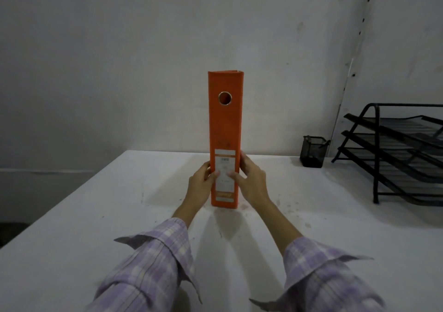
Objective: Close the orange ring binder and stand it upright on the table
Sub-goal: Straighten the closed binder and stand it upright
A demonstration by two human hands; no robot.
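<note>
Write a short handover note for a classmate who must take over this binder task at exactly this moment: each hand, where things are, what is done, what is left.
Left hand: gripping the left side of the orange ring binder low down, thumb on the spine label.
Right hand: gripping the right side at the same height, thumb also on the label.
Binder: closed, upright on its bottom edge on the white table, spine towards the camera.
Nearby, untouched: black mesh pen cup and black tray rack at the far right.
Done: closing and standing up.
Left: probably only to let go gently and check it stays standing.
</note>
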